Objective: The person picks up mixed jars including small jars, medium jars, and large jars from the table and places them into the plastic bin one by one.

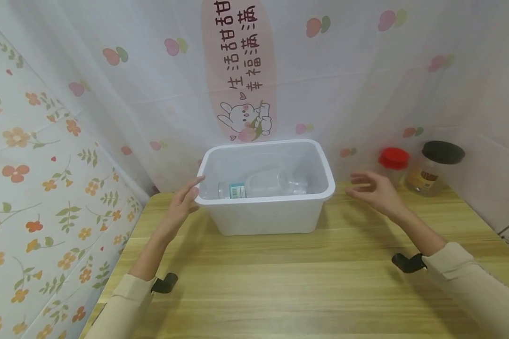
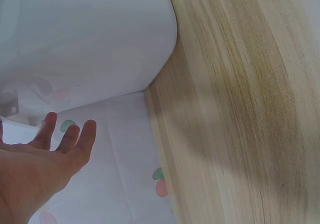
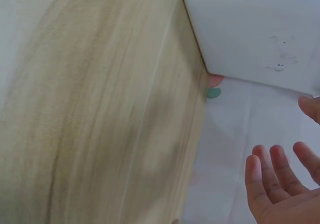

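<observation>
A white plastic bin (image 1: pixel 266 214) stands on the wooden table (image 1: pixel 305 287) against the back wall. Inside it lies a clear plastic bottle (image 1: pixel 263 185) on its side, with a blue-green label. My left hand (image 1: pixel 185 200) is at the bin's left front corner, fingers straight, fingertips close to or touching the rim. In the left wrist view that hand (image 2: pixel 47 156) shows straight fingers beside the bin wall (image 2: pixel 90 38). My right hand (image 1: pixel 375 190) hovers open to the right of the bin, apart from it. The right wrist view shows its fingers (image 3: pixel 275 176) spread below the bin (image 3: pixel 255 28).
Two jars stand at the back right: one with a red lid (image 1: pixel 393 162), one with a black lid (image 1: pixel 436 167). Patterned plastic sheeting covers the walls on the left (image 1: pixel 46 188) and at the back. The table's left edge runs beside the floral wall.
</observation>
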`<state>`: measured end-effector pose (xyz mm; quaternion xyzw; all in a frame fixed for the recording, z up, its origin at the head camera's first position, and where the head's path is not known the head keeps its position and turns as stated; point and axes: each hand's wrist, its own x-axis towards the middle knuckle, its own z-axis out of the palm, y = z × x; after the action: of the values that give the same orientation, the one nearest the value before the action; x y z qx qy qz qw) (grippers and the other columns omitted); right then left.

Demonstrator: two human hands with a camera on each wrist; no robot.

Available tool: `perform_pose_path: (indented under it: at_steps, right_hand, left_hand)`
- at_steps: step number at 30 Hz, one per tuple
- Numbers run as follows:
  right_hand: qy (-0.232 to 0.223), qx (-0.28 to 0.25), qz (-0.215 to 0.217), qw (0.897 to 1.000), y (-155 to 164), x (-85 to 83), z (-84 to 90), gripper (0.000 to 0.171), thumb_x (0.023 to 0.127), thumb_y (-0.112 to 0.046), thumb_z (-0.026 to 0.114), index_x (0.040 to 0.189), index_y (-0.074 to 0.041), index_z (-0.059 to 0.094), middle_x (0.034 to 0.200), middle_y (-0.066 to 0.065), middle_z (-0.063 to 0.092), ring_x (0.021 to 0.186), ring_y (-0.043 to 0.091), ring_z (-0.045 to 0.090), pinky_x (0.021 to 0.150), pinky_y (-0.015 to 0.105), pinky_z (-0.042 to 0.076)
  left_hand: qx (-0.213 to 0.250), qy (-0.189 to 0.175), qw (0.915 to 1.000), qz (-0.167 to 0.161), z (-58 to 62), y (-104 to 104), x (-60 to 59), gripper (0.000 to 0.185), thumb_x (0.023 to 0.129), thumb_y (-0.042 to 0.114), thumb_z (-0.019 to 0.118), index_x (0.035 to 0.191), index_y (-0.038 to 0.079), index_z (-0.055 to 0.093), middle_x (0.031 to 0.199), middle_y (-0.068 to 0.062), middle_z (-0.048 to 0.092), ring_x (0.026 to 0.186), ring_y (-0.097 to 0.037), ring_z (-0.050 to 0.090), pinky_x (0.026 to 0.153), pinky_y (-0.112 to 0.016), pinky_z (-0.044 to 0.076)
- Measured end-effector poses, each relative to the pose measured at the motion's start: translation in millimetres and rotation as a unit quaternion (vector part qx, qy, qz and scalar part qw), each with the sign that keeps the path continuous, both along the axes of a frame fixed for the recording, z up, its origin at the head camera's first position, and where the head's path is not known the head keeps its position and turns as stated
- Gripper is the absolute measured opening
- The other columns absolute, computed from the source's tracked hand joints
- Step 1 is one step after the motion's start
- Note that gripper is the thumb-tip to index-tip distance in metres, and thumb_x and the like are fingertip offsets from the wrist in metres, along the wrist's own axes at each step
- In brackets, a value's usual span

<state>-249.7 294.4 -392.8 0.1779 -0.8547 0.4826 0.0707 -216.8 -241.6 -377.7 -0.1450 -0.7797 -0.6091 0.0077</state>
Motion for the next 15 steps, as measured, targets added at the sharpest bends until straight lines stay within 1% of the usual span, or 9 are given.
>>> perform_pose_path:
  at_steps: [7,10,12,15]
  right_hand:
    - [-0.002,0.007,-0.003,1.000,3.7,0.7,-5.4,0.055,0.092,-0.010,0.078,0.139,0.005,0.054,0.128,0.029,0.059,0.107,0.047,0.064,0.077,0.016,0.053]
    - [0.000,0.006,-0.005,1.000,5.9,-1.1,-8.9,0.056,0.091,-0.008,0.078,0.140,0.005,0.054,0.128,0.029,0.059,0.106,0.043,0.065,0.077,0.016,0.053]
    - [0.003,0.006,-0.009,1.000,7.5,-2.5,-11.5,0.056,0.091,-0.007,0.078,0.139,0.004,0.054,0.128,0.030,0.059,0.104,0.035,0.067,0.077,0.015,0.053]
    - [0.004,0.005,-0.010,1.000,10.1,-4.3,-15.1,0.055,0.090,-0.006,0.079,0.139,0.005,0.055,0.127,0.030,0.059,0.099,0.017,0.068,0.076,0.016,0.053]
  left_hand:
    - [-0.001,0.003,1.0000,-0.001,0.3,0.1,0.1,0.051,0.112,0.036,0.039,0.158,0.013,0.038,0.159,-0.015,0.033,0.139,-0.040,0.038,0.104,-0.070,0.034]
    - [0.000,0.003,1.0000,-0.001,0.8,0.3,1.0,0.051,0.112,0.036,0.039,0.158,0.014,0.038,0.159,-0.014,0.033,0.138,-0.040,0.039,0.104,-0.069,0.034]
    - [-0.001,0.003,1.0000,-0.002,1.1,0.4,1.6,0.051,0.112,0.036,0.039,0.158,0.014,0.038,0.159,-0.014,0.033,0.138,-0.040,0.039,0.104,-0.069,0.034]
    - [-0.003,0.001,1.0000,-0.001,1.4,0.4,2.2,0.052,0.112,0.037,0.039,0.158,0.014,0.037,0.159,-0.014,0.033,0.139,-0.039,0.038,0.104,-0.069,0.034]
